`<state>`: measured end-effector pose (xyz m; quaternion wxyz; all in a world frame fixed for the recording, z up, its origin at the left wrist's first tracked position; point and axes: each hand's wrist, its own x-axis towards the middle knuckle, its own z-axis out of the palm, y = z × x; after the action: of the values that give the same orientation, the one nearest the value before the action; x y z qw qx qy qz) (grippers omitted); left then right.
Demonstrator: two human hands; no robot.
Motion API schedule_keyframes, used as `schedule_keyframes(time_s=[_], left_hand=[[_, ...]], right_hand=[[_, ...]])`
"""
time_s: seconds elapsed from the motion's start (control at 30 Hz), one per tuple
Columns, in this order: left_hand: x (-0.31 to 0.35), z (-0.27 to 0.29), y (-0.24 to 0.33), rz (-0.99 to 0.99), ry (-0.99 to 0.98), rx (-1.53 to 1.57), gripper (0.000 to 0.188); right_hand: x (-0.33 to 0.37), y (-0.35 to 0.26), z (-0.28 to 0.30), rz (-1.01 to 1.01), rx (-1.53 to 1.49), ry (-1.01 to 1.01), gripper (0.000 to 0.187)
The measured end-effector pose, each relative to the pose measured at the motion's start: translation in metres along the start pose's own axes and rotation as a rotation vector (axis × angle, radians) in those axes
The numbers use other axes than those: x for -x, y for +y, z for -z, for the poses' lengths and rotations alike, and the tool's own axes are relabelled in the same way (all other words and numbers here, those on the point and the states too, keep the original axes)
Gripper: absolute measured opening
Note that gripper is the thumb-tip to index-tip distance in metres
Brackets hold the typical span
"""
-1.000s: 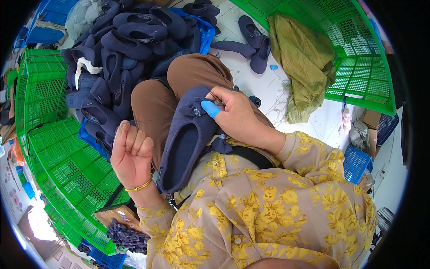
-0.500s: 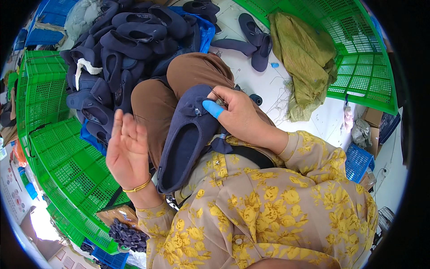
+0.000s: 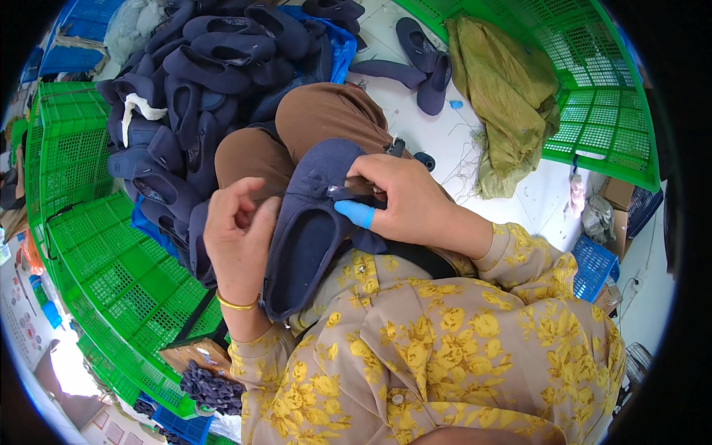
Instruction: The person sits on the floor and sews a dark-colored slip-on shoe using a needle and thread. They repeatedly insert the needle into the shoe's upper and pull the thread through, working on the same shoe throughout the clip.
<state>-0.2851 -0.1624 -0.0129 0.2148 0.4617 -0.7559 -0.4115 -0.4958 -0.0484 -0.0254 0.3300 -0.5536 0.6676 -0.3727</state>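
A navy fabric slip-on shoe [image 3: 278, 278] rests on my lap, toe away from me, its opening facing up. A small bow [image 3: 319, 185] of the same navy cloth sits on its upper. My right hand [image 3: 404, 196], blue tape around the thumb, is closed at the bow's right side on a small dark tool [image 3: 363, 194] with a shiny part; its kind is partly hidden by my fingers. Beside the shoe's left edge, my left hand [image 3: 241, 230] is raised with fingers curled in and thumb near them. What it pinches, if anything, is too small to make out.
A big pile of navy shoes [image 3: 215, 59] lies at the far left beside green plastic crates [image 3: 126, 274]. More shoes [image 3: 430, 74] and an olive sack [image 3: 500, 104] lie on the white floor. A green crate [image 3: 604, 111] stands far right. Dark bows [image 3: 211, 386] are heaped at lower left.
My left hand has gone from raised with fingers spread to curled beside the shoe. My right hand has shifted slightly right and nearer me, and a dark tool now shows in it.
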Motion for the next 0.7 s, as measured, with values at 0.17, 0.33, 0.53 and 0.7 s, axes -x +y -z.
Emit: schedule_keyframes(time_s=[0.17, 0.33, 0.53, 0.7], left_hand=[[-0.010, -0.015, 0.013, -0.091, -0.225, 0.062, 0.028], [-0.022, -0.031, 0.007, -0.083, -0.235, 0.064, 0.015], [-0.015, -0.032, 0.008, 0.007, -0.258, 0.104, 0.008], [-0.012, -0.028, 0.018, -0.181, -0.274, 0.040, 0.007]], right_hand=[[0.002, 0.008, -0.008, 0.047, 0.084, -0.016, 0.012], [0.010, 0.012, -0.022, -0.058, -0.052, 0.095, 0.020], [0.008, 0.013, -0.026, -0.167, -0.121, 0.159, 0.009], [0.009, 0.015, -0.030, -0.223, -0.260, 0.149, 0.016]])
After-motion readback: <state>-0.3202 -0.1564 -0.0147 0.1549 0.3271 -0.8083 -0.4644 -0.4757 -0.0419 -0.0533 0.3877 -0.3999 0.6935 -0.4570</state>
